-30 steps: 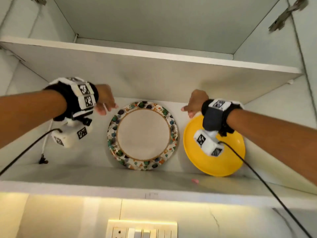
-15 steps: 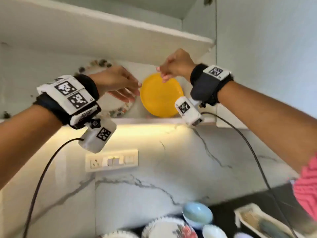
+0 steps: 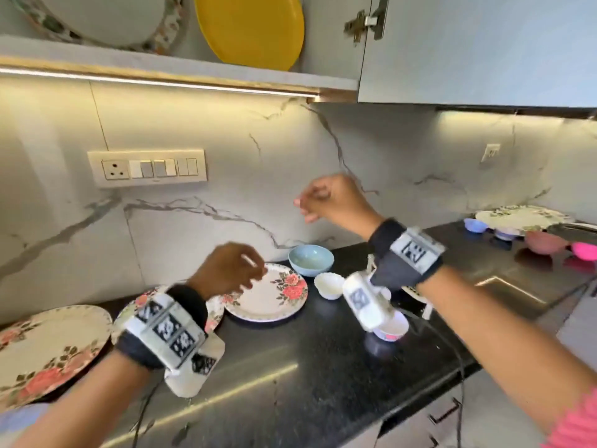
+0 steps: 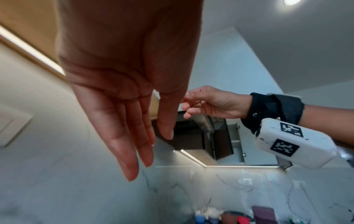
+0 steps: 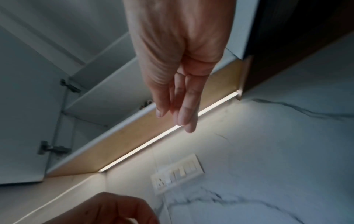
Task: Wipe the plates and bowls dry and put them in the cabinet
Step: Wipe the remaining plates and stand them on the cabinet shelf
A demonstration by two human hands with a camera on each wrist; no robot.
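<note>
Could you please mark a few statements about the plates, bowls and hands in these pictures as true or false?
1. The yellow plate is in the cabinet. True.
2. The left hand holds a floral plate. False: its fingers are straight and hold nothing; it hovers above the floral plate on the counter.
3. The light blue bowl sits on the black counter near the marble wall. True.
4. The right hand carries a cloth. False: it is empty, raised in front of the wall.
5. The small white bowl is stacked inside the light blue bowl. False: it stands beside it on the counter.
</note>
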